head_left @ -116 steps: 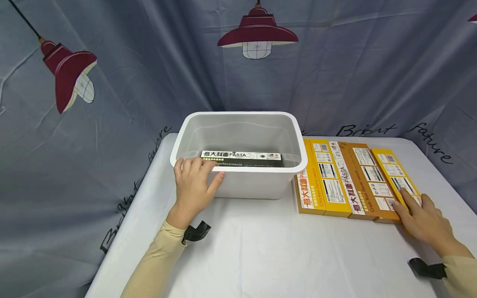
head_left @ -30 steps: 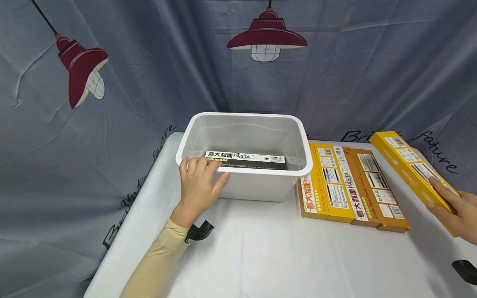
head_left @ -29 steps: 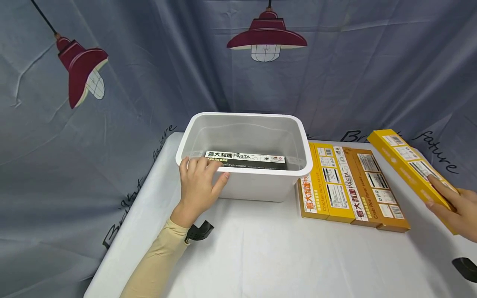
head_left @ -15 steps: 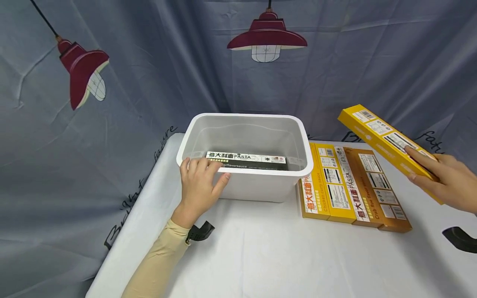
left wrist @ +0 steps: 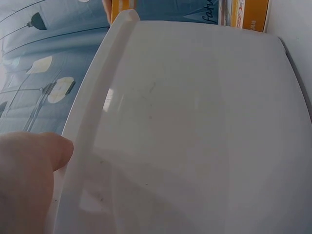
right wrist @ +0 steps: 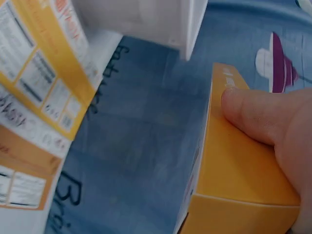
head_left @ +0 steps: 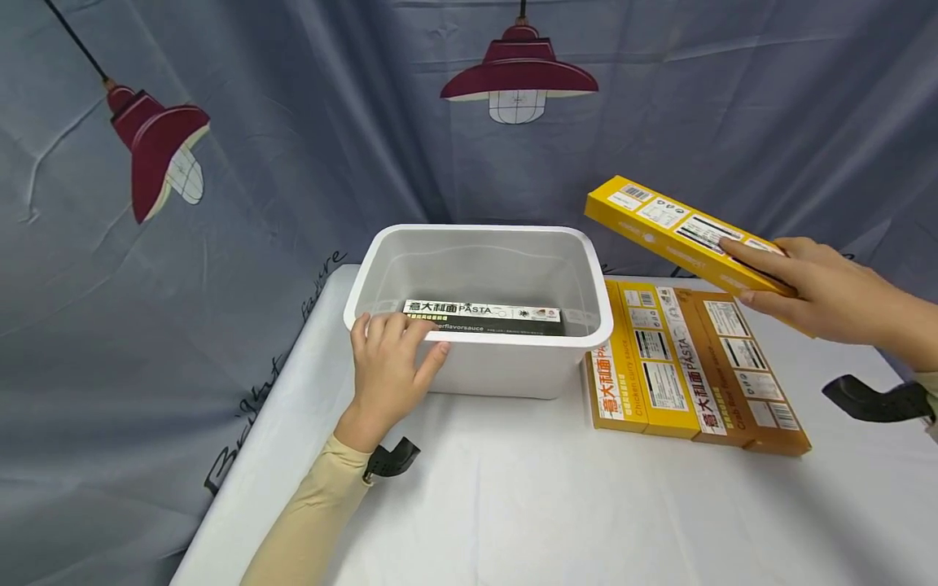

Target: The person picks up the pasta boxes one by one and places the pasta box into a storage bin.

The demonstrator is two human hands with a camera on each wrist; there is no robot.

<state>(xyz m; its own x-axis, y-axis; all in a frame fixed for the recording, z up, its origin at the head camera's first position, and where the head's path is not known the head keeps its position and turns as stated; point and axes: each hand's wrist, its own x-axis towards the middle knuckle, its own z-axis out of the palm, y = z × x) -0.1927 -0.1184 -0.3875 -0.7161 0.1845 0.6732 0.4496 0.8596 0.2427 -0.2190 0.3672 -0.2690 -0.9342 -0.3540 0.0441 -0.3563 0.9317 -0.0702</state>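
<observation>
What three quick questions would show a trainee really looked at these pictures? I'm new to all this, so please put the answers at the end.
1. Fill in the blank: the right hand holds a box that is mostly ____ in colour.

2. True or false: the left hand touches the rim of the white bin.

3. Where is the dark box marked PASTA?
A. In the right hand
B. Inside the white bin
C. Under the left hand, outside the white bin

Key:
1. Yellow.
2. True; the head view shows it at the near rim.
3. B.
</observation>
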